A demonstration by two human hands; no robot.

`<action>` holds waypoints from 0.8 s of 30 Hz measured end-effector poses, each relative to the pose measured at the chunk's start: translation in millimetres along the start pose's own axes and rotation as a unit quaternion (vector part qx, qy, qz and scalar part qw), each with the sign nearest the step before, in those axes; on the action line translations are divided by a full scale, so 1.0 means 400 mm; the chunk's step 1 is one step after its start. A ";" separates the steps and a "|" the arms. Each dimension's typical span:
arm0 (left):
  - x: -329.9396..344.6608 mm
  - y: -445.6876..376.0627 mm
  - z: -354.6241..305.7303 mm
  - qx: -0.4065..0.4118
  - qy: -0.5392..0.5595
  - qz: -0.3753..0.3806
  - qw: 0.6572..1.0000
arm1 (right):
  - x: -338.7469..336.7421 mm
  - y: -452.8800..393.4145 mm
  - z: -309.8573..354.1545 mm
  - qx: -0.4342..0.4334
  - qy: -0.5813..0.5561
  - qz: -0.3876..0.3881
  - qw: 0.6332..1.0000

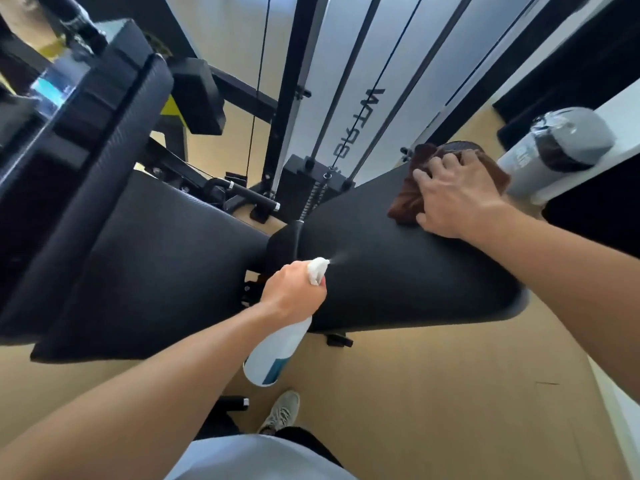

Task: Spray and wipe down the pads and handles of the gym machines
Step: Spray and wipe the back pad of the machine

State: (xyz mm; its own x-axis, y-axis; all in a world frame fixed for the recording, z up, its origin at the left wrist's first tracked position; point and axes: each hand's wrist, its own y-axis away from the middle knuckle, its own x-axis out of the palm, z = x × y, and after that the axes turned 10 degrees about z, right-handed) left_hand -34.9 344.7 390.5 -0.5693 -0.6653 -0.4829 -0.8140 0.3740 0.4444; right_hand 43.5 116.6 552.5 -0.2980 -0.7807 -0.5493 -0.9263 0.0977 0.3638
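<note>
A black bench pad point(398, 271) runs across the middle of the view, with a second black pad point(156, 265) to its left. My left hand point(294, 289) grips a white spray bottle point(277, 351) by its trigger head, and a fine mist leaves the nozzle toward the right pad. At the far end of that pad my right hand point(453, 199) lies with fingers spread on a brown cloth point(408, 202), pressing it flat.
Behind the bench stands a weight stack point(304, 181) with cables and a grey panel point(374, 81). A grey shaker bottle point(554, 147) sits on a white ledge at the right. More black padded machine parts point(104, 109) fill the left. My shoe point(282, 410) is on the wooden floor point(450, 393).
</note>
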 end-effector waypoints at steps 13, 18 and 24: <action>0.051 -0.065 -0.038 0.036 0.011 0.002 0.999 | 0.063 -0.071 0.026 -0.044 -0.146 0.009 0.988; 0.044 -0.085 0.012 0.001 0.022 0.018 1.000 | 0.079 -0.028 0.220 -0.144 -0.181 0.051 0.972; 0.021 -0.083 0.163 -0.037 0.029 0.060 0.997 | 0.112 -0.090 0.388 -0.238 -0.092 0.067 0.965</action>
State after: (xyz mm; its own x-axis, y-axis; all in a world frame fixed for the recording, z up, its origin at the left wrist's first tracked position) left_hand -20.2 369.0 322.4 -0.6526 -0.6560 -0.3791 -0.7285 0.4058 0.5519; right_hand 27.8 173.7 398.0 -0.4838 -0.6544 -0.5811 -0.6790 -0.1381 0.7210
